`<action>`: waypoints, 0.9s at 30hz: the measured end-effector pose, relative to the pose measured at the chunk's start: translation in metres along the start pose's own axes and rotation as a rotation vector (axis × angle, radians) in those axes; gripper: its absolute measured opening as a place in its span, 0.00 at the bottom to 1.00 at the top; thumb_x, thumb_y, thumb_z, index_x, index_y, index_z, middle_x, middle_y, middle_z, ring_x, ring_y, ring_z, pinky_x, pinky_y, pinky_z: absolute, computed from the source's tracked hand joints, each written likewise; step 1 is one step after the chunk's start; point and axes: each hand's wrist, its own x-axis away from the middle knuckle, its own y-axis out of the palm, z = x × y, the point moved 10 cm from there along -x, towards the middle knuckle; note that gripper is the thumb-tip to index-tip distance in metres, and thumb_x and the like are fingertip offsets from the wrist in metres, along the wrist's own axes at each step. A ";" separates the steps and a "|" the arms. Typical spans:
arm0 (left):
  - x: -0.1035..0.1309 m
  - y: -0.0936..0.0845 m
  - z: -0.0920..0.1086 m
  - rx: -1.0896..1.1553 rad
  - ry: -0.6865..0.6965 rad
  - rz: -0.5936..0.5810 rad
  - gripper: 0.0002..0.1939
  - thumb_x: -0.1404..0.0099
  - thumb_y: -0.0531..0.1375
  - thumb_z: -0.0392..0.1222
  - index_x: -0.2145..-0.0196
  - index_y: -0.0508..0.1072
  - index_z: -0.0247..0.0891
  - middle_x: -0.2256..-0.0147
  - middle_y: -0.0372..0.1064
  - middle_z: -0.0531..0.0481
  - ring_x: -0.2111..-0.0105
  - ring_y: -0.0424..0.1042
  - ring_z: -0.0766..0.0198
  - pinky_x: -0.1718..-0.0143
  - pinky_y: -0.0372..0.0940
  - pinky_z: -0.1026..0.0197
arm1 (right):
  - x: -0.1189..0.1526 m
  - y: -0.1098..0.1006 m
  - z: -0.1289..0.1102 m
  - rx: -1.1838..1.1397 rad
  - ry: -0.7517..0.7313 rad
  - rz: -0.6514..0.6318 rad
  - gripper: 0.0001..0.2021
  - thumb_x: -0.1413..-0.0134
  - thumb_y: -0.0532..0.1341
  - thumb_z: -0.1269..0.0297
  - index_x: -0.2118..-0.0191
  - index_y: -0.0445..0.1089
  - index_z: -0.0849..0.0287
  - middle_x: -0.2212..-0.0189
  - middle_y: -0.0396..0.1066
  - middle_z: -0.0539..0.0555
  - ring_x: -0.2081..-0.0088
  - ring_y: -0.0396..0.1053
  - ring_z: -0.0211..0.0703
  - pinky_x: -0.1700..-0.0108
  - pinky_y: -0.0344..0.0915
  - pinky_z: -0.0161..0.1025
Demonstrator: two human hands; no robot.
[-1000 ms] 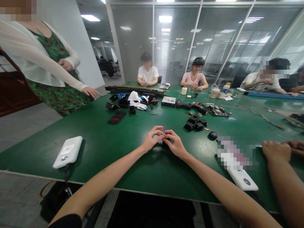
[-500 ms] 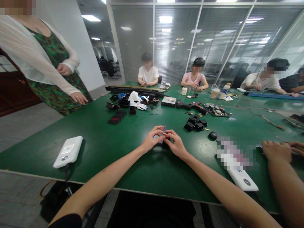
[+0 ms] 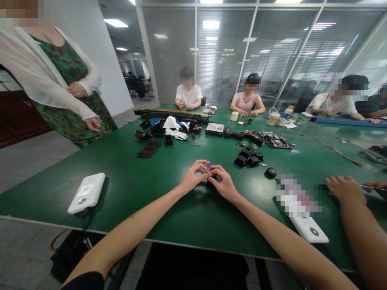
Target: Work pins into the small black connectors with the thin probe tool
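Above the green table [image 3: 145,189], my left hand [image 3: 193,178] and my right hand [image 3: 224,184] meet at the centre. Between their fingertips a slim purple-handled tool [image 3: 208,165] stands upright; its lower end is hidden and its exact kind is too small to make out. My left hand is closed with its fingertips around this tool. A small black part [image 3: 215,177] shows beneath the fingers of my right hand, which is closed on it. Most of that part is covered by the fingers.
Several black boxes [image 3: 249,156] lie beyond my right hand, near a black mouse-like object [image 3: 271,172]. White power banks [image 3: 87,193] rest left and right. Gloves [image 3: 173,128], a metal box [image 3: 214,129], a drill [image 3: 234,133] and a circuit board [image 3: 276,140] lie farther back. A co-worker's hand [image 3: 346,191] is at right.
The purple-handled tool sits slightly lower and turned a little between my fingers. My hands have hardly moved. The co-worker's hands at right and the standing person's hands at left have shifted.
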 end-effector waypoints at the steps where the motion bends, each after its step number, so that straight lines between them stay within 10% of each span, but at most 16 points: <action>1: 0.000 0.001 -0.001 0.013 -0.004 -0.009 0.13 0.37 0.68 0.50 0.64 0.75 0.38 0.44 0.66 0.40 0.44 0.69 0.53 0.47 0.69 0.52 | 0.000 0.000 0.000 -0.006 -0.001 -0.005 0.06 0.36 0.64 0.60 0.62 0.74 0.55 0.52 0.72 0.57 0.50 0.71 0.49 0.46 0.68 0.46; 27: 0.000 0.001 0.001 -0.013 0.019 -0.043 0.11 0.33 0.64 0.49 0.62 0.80 0.38 0.45 0.68 0.41 0.42 0.68 0.52 0.41 0.64 0.50 | 0.001 0.005 0.000 -0.047 -0.012 -0.043 0.05 0.33 0.61 0.64 0.58 0.75 0.54 0.50 0.69 0.57 0.46 0.69 0.49 0.42 0.65 0.47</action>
